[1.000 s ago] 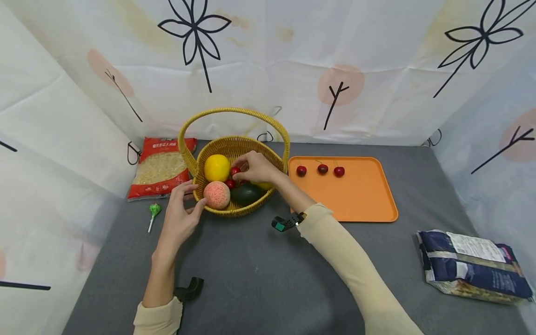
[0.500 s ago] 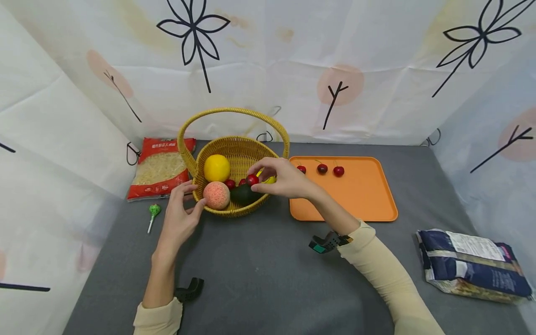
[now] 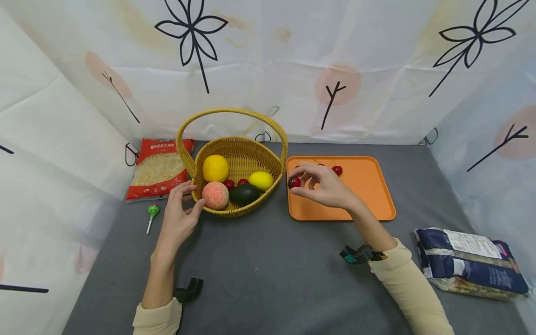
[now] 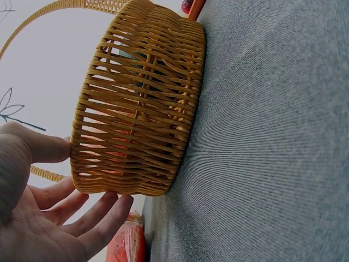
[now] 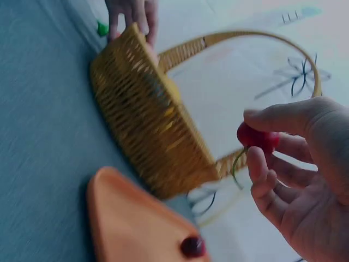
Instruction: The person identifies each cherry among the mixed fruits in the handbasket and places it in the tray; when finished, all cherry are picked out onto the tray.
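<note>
My right hand [image 3: 328,187] pinches a dark red cherry [image 3: 294,182] between thumb and fingertips, above the left part of the orange tray [image 3: 356,202]. In the right wrist view the held cherry [image 5: 255,137] has a green stem dangling. My left hand [image 3: 179,219] grips the left end of the yellow wicker basket [image 3: 240,151], its thumb at the rim and its fingers against the woven wall [image 4: 136,114]. Inside the basket lie a yellow-orange fruit [image 3: 215,168], a speckled pink ball-shaped fruit [image 3: 215,195], a lemon [image 3: 261,180], a dark green avocado [image 3: 244,194] and two cherries.
Cherries [image 3: 337,170] lie along the tray's back edge, partly hidden by the right hand. A red pasta bag [image 3: 157,167] and a green lollipop [image 3: 153,211] lie left of the basket. At the far right is a blue food bag [image 3: 473,263]. The basket's handle arches high.
My right hand has lifted a cherry out of the basket and carried it right, over the tray. The left hand has stayed at the basket.
</note>
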Available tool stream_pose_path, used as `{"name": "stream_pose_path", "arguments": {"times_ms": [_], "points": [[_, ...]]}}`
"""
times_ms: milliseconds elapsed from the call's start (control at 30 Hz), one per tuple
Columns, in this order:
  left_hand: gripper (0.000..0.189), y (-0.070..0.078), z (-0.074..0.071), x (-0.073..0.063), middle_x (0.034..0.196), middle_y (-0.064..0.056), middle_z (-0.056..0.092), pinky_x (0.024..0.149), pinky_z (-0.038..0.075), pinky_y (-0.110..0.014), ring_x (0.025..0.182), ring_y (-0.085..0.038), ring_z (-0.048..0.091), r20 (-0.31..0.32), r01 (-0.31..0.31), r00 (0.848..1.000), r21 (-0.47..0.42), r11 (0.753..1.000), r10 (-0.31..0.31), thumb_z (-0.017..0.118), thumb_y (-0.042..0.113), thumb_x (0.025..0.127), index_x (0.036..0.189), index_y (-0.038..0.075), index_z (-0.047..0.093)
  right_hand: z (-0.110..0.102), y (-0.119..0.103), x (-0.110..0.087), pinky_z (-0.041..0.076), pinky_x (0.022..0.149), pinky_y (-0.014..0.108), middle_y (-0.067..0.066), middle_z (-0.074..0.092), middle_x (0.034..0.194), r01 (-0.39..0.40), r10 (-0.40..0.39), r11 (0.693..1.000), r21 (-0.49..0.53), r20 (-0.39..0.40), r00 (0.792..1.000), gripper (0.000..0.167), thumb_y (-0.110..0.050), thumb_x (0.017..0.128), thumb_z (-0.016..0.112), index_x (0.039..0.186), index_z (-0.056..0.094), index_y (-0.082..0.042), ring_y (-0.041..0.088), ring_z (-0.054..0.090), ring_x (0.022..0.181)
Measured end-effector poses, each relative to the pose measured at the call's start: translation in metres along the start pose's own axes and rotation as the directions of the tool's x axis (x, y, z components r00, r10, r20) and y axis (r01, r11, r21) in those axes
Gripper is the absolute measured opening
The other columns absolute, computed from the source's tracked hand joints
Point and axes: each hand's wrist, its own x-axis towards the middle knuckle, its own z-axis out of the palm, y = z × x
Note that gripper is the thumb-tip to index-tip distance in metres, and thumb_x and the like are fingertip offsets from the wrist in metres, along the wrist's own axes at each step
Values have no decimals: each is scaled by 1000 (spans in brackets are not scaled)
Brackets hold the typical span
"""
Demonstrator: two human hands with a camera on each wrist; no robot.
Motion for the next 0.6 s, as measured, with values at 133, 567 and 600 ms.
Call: {"name": "stream_pose_path", "arguments": {"times_ms": [133,567,600], "points": [[49,0,0,0,170,-22,37,105,59,-68,137,-46,55,2,0,1000,3,1000,0,71,15,106,148,-2,53,1,19,-11,60,76,26,11,73,123,-59,59,997,43,-20,998,36,-11,97,82,131,72,-8,21,70,87],[49,-1,0,1,170,-22,37,106,58,-68,138,-46,55,3,11,1000,8,1000,-11,70,16,106,149,-2,52,20,64,-20,66,97,38,18,73,129,-154,159,981,118,-34,987,28,-7,102,75,129,74,-2,37,76,114],[50,-1,0,1,170,-22,36,106,58,-68,138,-46,55,5,11,1000,7,1000,-11,70,16,106,149,-2,52,21,66,-20,66,98,42,19,73,131,-162,167,981,111,-34,985,30,-6,101,76,130,73,-1,39,75,117]]}}
